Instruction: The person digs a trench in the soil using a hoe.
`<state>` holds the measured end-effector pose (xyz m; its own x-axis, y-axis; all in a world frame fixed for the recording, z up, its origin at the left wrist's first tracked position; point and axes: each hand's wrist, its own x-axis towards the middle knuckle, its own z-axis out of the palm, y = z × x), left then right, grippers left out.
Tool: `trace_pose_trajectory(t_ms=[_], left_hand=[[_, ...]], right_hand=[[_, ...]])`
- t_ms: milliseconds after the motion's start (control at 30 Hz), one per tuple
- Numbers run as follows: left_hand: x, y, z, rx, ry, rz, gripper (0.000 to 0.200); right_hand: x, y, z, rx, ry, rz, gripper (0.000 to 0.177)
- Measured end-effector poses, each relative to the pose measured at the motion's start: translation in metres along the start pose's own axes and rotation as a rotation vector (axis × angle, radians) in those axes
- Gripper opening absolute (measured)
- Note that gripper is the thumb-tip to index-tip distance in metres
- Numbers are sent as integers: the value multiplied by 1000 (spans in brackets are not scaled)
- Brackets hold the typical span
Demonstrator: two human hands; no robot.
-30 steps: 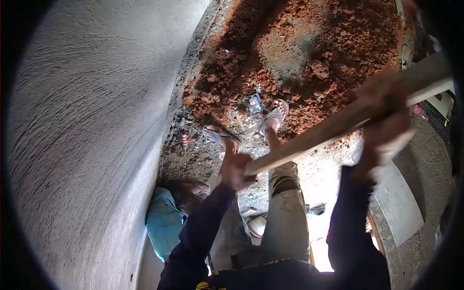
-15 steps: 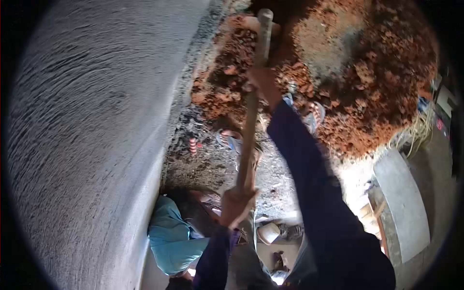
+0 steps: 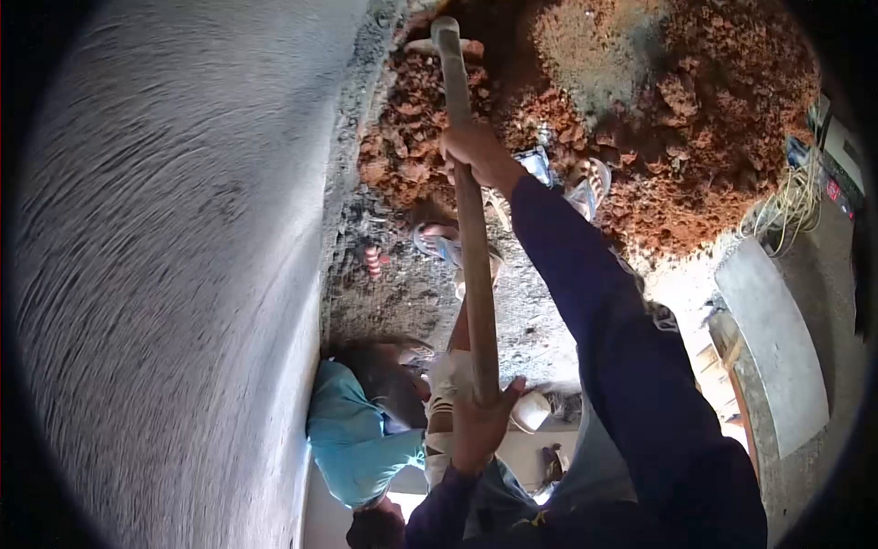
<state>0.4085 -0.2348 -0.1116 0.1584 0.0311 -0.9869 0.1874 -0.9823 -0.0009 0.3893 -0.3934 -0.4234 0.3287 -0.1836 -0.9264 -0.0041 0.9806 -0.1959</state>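
A pickaxe (image 3: pixel 477 265) with a long wooden handle runs up the middle of the view. Its head, a short crosspiece near the top, lies over the reddish soil (image 3: pixel 412 119); the tips are hard to make out. My right hand (image 3: pixel 477 154) is closed round the upper part of the handle. Lower down, my left hand (image 3: pixel 477 430) grips the handle's near end, thumb sticking out to the right. My sandalled feet (image 3: pixel 444 245) stand on gritty ground at the soil's edge. A striped red-and-white object (image 3: pixel 373 262) lies left of them.
A rough plastered wall (image 3: pixel 183 256) fills the left side. Close by at lower left, a person in a teal shirt (image 3: pixel 352 439) bends down. A soil heap (image 3: pixel 704 137) rises at upper right, with coiled cable (image 3: pixel 791 206) and a pale curved board (image 3: pixel 773 339) beside it.
The pickaxe's head end has swung left, while its near end and my left hand have shifted right. My right hand has moved slightly left along with the handle. Both hands keep hold.
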Motion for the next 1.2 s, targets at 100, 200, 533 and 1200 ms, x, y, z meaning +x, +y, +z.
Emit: trace_pose_trajectory(t_ms=[100, 200, 533, 1200], left_hand=[[-10, -18, -8, 127, 49, 92, 41], [-19, -19, -2, 295, 186, 523, 42], [-94, 94, 9, 115, 36, 625, 76], [-310, 127, 16, 717, -693, 842, 58]], right_hand=[[10, -16, 15, -183, 92, -71, 10], [-34, -32, 20, -97, 98, 205, 10], [-19, -78, -13, 237, -125, 161, 16], [-389, -72, -219, 963, 229, -83, 14]])
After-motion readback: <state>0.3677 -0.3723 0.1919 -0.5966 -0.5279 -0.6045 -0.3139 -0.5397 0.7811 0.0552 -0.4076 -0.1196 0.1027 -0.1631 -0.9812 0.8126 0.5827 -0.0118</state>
